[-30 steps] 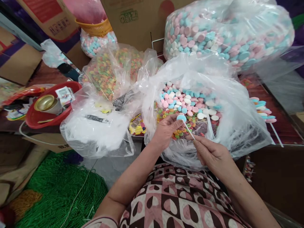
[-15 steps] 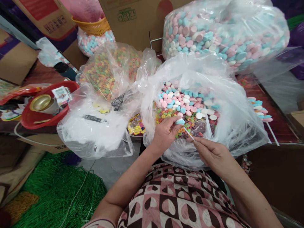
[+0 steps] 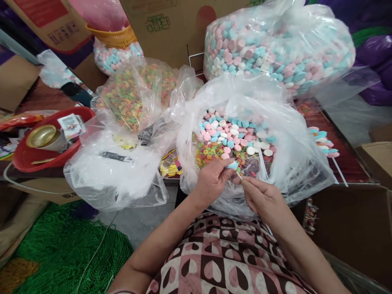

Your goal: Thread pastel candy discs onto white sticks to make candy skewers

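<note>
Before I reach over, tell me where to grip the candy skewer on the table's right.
Probably its bare white stick, approached from the near right: it slants toward the near table edge, candies cover its far part, and the plastic bag spreads along its left.

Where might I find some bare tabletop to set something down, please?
Red tabletop lies bare right of the skewers, and between the basin and left box. Around the left hand and right hand it is crowded with candy and bags.
</note>
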`<state>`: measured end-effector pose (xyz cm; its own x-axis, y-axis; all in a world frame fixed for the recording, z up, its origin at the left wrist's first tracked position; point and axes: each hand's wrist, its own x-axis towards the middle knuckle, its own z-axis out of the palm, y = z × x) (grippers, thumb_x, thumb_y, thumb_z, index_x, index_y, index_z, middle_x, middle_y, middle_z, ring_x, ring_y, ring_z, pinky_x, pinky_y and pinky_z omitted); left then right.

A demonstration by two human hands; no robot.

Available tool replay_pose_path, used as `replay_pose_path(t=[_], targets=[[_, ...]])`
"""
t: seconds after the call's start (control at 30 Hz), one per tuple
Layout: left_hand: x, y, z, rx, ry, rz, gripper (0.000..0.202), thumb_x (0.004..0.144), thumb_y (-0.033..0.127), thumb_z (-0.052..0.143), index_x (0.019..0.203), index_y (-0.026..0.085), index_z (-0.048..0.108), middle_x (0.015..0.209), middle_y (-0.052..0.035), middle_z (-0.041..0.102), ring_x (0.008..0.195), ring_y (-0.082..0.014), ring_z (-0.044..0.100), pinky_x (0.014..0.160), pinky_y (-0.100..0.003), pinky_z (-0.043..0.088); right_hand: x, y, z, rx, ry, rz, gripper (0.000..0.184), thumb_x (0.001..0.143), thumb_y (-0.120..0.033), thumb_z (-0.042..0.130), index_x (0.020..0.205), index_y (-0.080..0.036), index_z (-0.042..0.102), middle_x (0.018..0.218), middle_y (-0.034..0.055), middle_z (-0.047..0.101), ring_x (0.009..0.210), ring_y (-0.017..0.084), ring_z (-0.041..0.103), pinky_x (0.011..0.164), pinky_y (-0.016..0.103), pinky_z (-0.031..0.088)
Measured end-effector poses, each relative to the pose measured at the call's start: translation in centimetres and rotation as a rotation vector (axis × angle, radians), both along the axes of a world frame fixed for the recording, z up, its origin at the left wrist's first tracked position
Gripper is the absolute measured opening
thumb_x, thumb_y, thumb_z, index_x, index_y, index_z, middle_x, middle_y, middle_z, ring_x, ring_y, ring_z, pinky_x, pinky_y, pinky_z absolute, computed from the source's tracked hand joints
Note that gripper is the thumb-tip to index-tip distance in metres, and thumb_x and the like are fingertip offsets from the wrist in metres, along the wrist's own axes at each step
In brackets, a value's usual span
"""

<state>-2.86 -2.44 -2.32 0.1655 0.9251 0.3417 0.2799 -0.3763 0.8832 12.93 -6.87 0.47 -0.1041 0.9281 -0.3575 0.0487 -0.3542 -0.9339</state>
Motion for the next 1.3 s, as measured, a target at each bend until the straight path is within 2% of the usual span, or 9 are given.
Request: replay_pose_path(t=[0.13, 0.27, 0.5, 0.57, 0.73, 0.83, 0.93, 1.13, 1.3], targets=[[0.2, -0.1, -0.2, -0.006, -0.007, -0.016, 0.024, 0.094, 0.037, 0.059, 0.11, 0.024, 0.074, 0.105, -0.0081, 0.077, 0.096, -0.0206, 0.071, 0.089, -0.034, 0.054, -0.1, 0.6, 0.1, 0.091, -0.057, 0.017, 0.047, 0.089, -0.064, 0.058, 0.068, -0.022, 0.055, 0.045, -0.0048, 0.043, 0.043, 0.011, 0.033, 0.044, 0.025, 0.025], [0.3, 0.0, -0.3, 0.019, 0.043, 0.057, 0.026, 0.095, 0.037, 0.059, 0.111, 0.023, 0.074, 0.105, -0.0102, 0.076, 0.097, -0.0218, 0.069, 0.089, -0.034, 0.054, 0.5, 0.0, -0.1, 0.1, -0.107, 0.12, 0.044, 0.092, -0.061, 0.056, 0.071, -0.021, 0.057, 0.05, -0.0036, 0.047, 0.047, 0.012, 0.037, 0.046, 0.025, 0.027], [1.3, -1.1, 0.0, 0.046, 0.11, -0.101, 0.034, 0.1, 0.037, 0.049, 0.123, 0.022, 0.069, 0.111, -0.0106, 0.074, 0.104, -0.0212, 0.068, 0.093, -0.033, 0.053, 0.6, -0.4, -2.2, 0.096, 0.016, -0.124, 0.042, 0.091, -0.059, 0.062, 0.072, -0.021, 0.058, 0.05, -0.0061, 0.038, 0.046, 0.011, 0.029, 0.045, 0.026, 0.019], [0.5, -0.4, 0.3, 0.07, 0.141, -0.06, 0.036, 0.1, 0.036, 0.048, 0.128, 0.022, 0.066, 0.116, -0.0109, 0.072, 0.106, -0.0212, 0.067, 0.095, -0.033, 0.052, 0.8, -0.3, -2.2, 0.109, 0.039, -0.168, 0.04, 0.09, -0.058, 0.063, 0.076, -0.021, 0.061, 0.048, -0.0065, 0.037, 0.045, 0.011, 0.028, 0.045, 0.027, 0.018], [-3.1, 2.9, 0.6, 0.107, 0.564, 0.18, 0.025, 0.096, 0.024, 0.053, 0.111, 0.016, 0.072, 0.104, -0.012, 0.069, 0.103, -0.0267, 0.063, 0.097, -0.041, 0.049, 1.4, -0.1, -1.4, 0.125, 0.072, -0.266, 0.033, 0.089, -0.053, 0.066, 0.085, -0.02, 0.064, 0.047, -0.0073, 0.037, 0.045, 0.011, 0.027, 0.047, 0.027, 0.015], [-4.3, 4.0, 0.4, 0.104, 0.812, 0.163, 0.02, 0.094, 0.021, 0.057, 0.108, 0.018, 0.071, 0.105, -0.0105, 0.065, 0.106, -0.0273, 0.06, 0.099, -0.043, 0.048, 1.5, -0.3, -1.5, 0.124, 0.075, -0.262, 0.033, 0.091, -0.052, 0.064, 0.088, -0.019, 0.066, 0.048, -0.0071, 0.038, 0.046, 0.011, 0.028, 0.048, 0.027, 0.016], [-4.4, 3.9, 0.2, 0.103, 0.881, 0.143, 0.018, 0.095, 0.02, 0.055, 0.104, 0.019, 0.07, 0.107, -0.0094, 0.063, 0.108, -0.0256, 0.058, 0.099, -0.04, 0.049, 1.5, -0.5, -1.9, 0.125, 0.057, -0.241, 0.033, 0.093, -0.052, 0.062, 0.091, -0.019, 0.067, 0.049, -0.0072, 0.038, 0.047, 0.011, 0.03, 0.048, 0.027, 0.017], [-4.7, 4.1, 0.2, 0.073, 0.681, 0.163, 0.007, 0.092, 0.015, 0.059, 0.09, 0.018, 0.066, 0.102, -0.0085, 0.064, 0.105, -0.0234, 0.06, 0.097, -0.038, 0.049, 0.7, -0.8, -2.0, 0.121, -0.027, -0.091, 0.038, 0.093, -0.056, 0.059, 0.092, -0.019, 0.068, 0.049, -0.0064, 0.04, 0.046, 0.011, 0.032, 0.047, 0.027, 0.021], [-4.5, 4.1, 0.2, -0.066, 0.128, 0.206, 0.003, 0.09, 0.021, 0.062, 0.091, 0.019, 0.064, 0.091, -0.0027, 0.067, 0.09, -0.017, 0.062, 0.084, -0.03, 0.05, -0.4, -0.6, -1.4, 0.111, -0.062, 0.036, 0.04, 0.092, -0.057, 0.057, 0.09, -0.018, 0.068, 0.049, -0.006, 0.039, 0.043, 0.011, 0.033, 0.044, 0.027, 0.022]])
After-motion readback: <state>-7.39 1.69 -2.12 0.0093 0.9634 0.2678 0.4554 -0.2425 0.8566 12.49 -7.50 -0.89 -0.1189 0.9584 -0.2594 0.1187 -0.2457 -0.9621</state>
